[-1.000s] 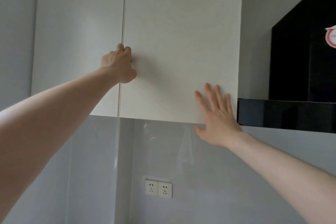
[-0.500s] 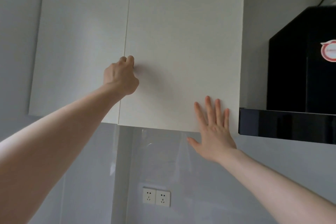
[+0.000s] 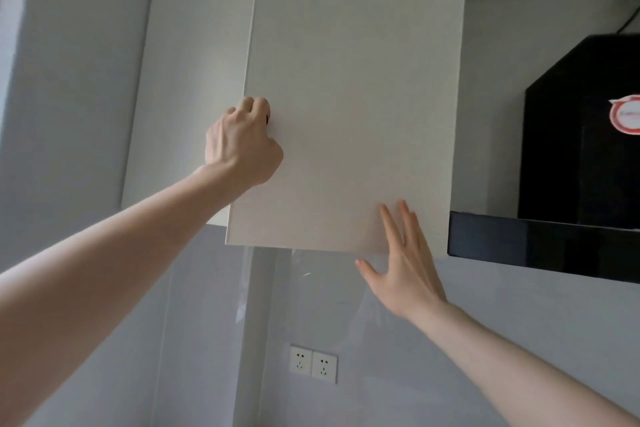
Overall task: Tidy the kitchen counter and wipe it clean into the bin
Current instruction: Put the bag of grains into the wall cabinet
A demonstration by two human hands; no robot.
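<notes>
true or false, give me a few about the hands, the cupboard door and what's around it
1. The left hand grips the edge of the right door. True.
2. The right hand is a closed fist. False: its fingers are straight and spread, at the door's lower right corner.
3. The sockets sit on the wall below the cupboard. True.
4. The black hood is left of the cupboard. False: it is to the right.
5. The right door is flush with the left door. False: its left edge stands out in front, slightly open.
</notes>
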